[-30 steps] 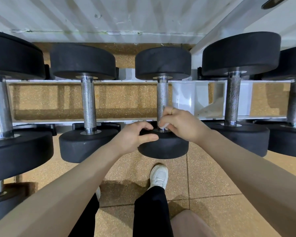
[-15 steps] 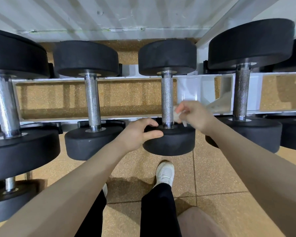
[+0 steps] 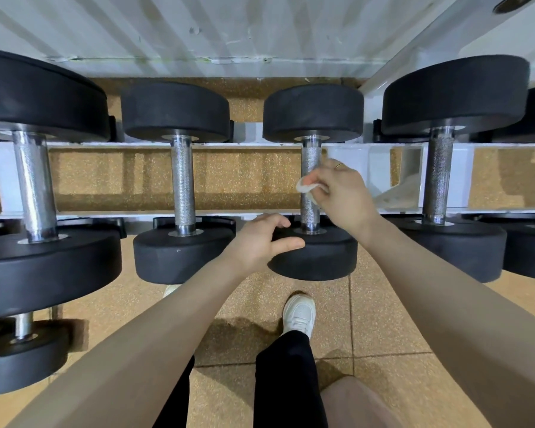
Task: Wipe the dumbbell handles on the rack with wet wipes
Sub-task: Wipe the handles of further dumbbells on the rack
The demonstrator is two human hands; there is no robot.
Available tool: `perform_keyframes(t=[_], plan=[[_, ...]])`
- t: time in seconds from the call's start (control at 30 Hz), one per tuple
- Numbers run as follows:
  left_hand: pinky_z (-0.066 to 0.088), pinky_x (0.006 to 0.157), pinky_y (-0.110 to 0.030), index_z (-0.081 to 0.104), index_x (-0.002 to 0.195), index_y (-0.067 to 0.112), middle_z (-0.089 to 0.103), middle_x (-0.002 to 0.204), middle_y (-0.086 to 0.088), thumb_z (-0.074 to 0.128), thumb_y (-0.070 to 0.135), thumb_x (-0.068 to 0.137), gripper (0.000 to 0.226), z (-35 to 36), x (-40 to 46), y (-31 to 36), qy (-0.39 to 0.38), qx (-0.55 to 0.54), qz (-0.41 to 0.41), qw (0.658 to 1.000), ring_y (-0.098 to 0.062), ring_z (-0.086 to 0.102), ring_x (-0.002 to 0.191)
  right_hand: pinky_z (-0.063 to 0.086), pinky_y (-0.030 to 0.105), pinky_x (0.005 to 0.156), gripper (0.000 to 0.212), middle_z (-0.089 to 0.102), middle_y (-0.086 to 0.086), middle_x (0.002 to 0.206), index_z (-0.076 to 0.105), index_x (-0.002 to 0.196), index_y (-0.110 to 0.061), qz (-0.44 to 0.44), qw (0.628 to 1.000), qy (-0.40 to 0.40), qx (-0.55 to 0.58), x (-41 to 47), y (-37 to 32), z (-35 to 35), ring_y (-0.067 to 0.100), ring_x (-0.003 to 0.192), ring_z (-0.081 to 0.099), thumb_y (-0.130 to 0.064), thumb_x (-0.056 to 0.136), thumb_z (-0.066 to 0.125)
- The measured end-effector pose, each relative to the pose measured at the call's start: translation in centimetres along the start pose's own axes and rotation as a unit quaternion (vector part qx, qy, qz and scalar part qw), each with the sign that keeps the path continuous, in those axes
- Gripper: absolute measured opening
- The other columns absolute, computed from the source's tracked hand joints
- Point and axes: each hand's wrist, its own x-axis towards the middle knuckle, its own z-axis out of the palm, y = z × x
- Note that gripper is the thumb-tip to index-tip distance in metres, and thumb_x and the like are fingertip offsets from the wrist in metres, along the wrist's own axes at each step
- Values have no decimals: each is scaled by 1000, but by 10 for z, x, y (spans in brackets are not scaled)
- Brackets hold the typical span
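Observation:
A row of black dumbbells with knurled steel handles lies across a white rack [image 3: 260,145]. My right hand [image 3: 345,196] pinches a crumpled white wet wipe [image 3: 305,187] against the middle of the centre dumbbell's handle [image 3: 310,162]. My left hand [image 3: 260,242] grips the near black head [image 3: 318,257] of that same dumbbell, thumb on its edge, fingers curled over its top face. The wipe hides part of the handle.
Neighbouring dumbbells sit close on both sides, their handles [image 3: 183,183] [image 3: 438,177] a hand's width away. A bigger dumbbell [image 3: 34,186] fills the far left. A corrugated white wall [image 3: 229,29] stands behind. My white shoe [image 3: 299,313] stands on the tan floor below.
My right hand has carried the wipe up the centre handle, from its near end by the head to about its middle. My left hand has stayed on the near head.

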Motion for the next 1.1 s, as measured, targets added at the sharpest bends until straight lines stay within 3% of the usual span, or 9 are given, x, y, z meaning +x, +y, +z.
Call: perform_keyframes(t=[0.2,0.33,0.43,0.53,0.6,0.7,0.8,0.97,1.1], plan=[[31,93,-20,49,129,12,50,132,-3,58,40,88,51,3,-2,2,20,20,-2,1000,-16,45,121,39,18,77,19,62,3,87,76,90,-9,-28,985,-169,6,-25,1,-6,21,86,59,3,81,64],[33,100,-26,48,131,12,49,135,-4,55,45,88,54,5,-6,4,37,47,-9,998,-19,45,123,38,9,68,13,68,5,93,76,93,-13,54,967,-247,11,-22,-3,-14,10,83,55,-10,83,68],[34,100,-28,46,133,12,48,137,-5,54,43,89,54,5,-10,8,47,57,-3,997,-21,46,123,37,11,63,19,67,3,95,75,93,-13,90,954,-284,-21,-13,-7,-16,9,85,54,-3,84,62],[36,100,-29,43,135,12,45,138,-6,54,35,92,50,1,-20,12,66,71,15,995,-22,48,120,35,15,71,23,64,2,98,72,98,-12,103,967,-230,-32,-21,-15,-14,12,93,54,-2,88,54],[34,101,-28,43,136,13,45,138,-6,53,30,93,47,-5,-27,13,76,71,25,994,-22,48,121,38,18,75,17,60,-4,95,68,95,-16,145,977,-142,64,-31,-23,-18,11,91,55,-8,90,54],[30,102,-21,37,140,15,44,140,-4,49,25,96,47,-19,-45,22,68,57,51,995,-17,43,126,38,3,59,5,59,-8,89,62,91,-18,199,949,-75,232,-47,-48,-44,0,75,53,-17,92,57],[34,91,-15,37,141,18,50,131,2,48,23,96,46,-30,-62,30,52,-2,47,998,-10,50,113,36,-1,49,6,55,-2,97,59,95,-12,211,934,-29,288,-53,-71,-69,-1,74,52,-10,93,53],[49,92,-29,53,119,25,60,109,3,49,27,96,23,-36,-95,48,74,-261,-31,962,-13,62,99,39,3,51,9,54,-1,88,57,93,-11,204,922,-36,327,-69,-107,-76,5,70,52,-3,91,53],[56,80,-25,57,98,19,64,101,-3,55,19,93,6,-38,-109,56,77,-379,-58,920,-13,66,85,42,9,62,17,59,-5,88,63,85,-19,190,914,-69,351,-77,-132,-56,5,75,54,-4,90,56]])
